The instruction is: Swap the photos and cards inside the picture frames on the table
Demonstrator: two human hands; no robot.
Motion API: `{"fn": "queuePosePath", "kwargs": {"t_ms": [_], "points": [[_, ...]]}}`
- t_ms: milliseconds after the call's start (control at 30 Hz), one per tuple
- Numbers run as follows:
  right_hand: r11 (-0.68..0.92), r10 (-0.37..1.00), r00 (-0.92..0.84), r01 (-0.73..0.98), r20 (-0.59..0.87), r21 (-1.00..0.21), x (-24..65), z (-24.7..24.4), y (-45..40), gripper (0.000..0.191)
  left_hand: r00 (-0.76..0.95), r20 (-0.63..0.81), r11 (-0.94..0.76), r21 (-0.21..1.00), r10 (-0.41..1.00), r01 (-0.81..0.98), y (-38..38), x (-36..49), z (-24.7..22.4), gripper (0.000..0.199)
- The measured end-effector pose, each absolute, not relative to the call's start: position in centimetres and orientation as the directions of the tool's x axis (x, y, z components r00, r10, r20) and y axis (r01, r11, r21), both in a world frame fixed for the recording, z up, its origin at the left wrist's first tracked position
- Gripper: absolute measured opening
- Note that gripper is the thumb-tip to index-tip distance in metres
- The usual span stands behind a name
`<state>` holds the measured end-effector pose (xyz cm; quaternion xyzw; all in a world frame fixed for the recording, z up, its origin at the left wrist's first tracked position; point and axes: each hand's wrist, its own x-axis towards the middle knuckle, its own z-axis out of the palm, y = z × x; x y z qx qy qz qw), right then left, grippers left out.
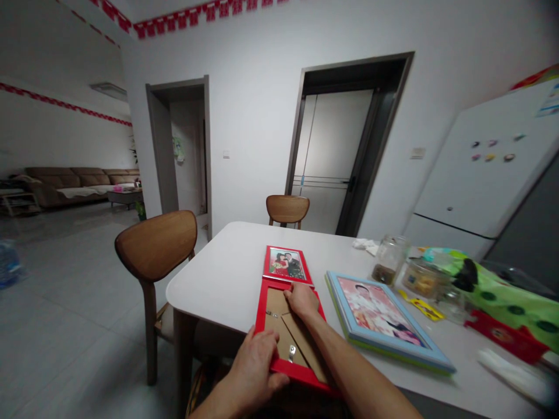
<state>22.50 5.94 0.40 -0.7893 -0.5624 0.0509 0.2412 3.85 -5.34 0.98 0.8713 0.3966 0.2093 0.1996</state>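
A red picture frame lies back side up at the near edge of the white table, its brown backing board and metal clips showing. My left hand grips its lower left side, with the thumb near the bottom edge. At the upper right part of the backing, my right hand has its fingers curled against the board; what its fingertips hold, if anything, is hidden. Just beyond, touching or nearly touching, lies a second red frame with a photo of two people facing up.
To the right, a light blue frame rests on a green one. Glass jars, yellow packets, a green bag and a red box stand farther right. Wooden chairs flank the white table.
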Motion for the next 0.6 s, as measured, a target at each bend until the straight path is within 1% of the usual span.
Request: {"fn": "queuePosePath", "kwargs": {"t_ms": [100, 200, 267, 333, 400, 467, 500, 533, 600], "points": [[-0.2, 0.916, 0.347, 0.83, 0.201, -0.52, 22.6, 0.7, 5.7, 0.022, 0.604, 0.174, -0.608, 0.454, 0.778, 0.652, -5.9, 4.5, 1.4, 0.065], [-0.075, 0.929, 0.282, 0.778, 0.241, -0.623, 22.9, 1.4, 4.6, 0.026, 0.678, 0.142, -0.671, 0.386, 0.721, 0.633, -6.6, 6.2, 1.6, 0.065], [0.003, 0.928, 0.256, 0.723, 0.273, -0.69, 23.4, 2.1, 3.4, 0.024, 0.716, 0.124, -0.705, 0.353, 0.687, 0.615, -6.8, 7.4, 1.4, 0.053], [0.05, 0.92, 0.265, 0.65, 0.289, -0.758, 24.4, 2.8, 1.9, 0.024, 0.707, 0.123, -0.7, 0.332, 0.697, 0.633, -6.6, 8.1, 1.0, 0.038], [0.063, 0.906, 0.317, 0.558, 0.282, -0.828, 25.8, 3.3, 0.2, 0.029, 0.686, 0.145, -0.688, 0.335, 0.713, 0.644, -6.3, 8.0, 0.8, 0.036], [0.046, 0.878, 0.406, 0.454, 0.253, -0.89, 26.9, 3.4, -1.6, 0.038, 0.669, 0.211, -0.689, 0.388, 0.713, 0.612, -5.9, 7.4, 1.3, 0.038], [0.036, 0.86, 0.451, 0.413, 0.239, -0.91, 27.1, 3.3, -2.5, 0.041, 0.644, 0.266, -0.684, 0.444, 0.717, 0.579, -5.7, 7.1, 2.0, 0.04], [0.026, 0.846, 0.488, 0.36, 0.212, -0.933, 27.0, 3.1, -3.3, 0.043, 0.595, 0.331, -0.668, 0.519, 0.732, 0.533, -5.7, 6.9, 2.8, 0.041], [-0.008, 0.869, 0.489, 0.163, 0.074, -0.987, 25.6, 2.5, -4.7, 0.043, 0.431, 0.442, -0.602, 0.704, 0.787, 0.377, -5.8, 7.2, 4.8, 0.036]]}}
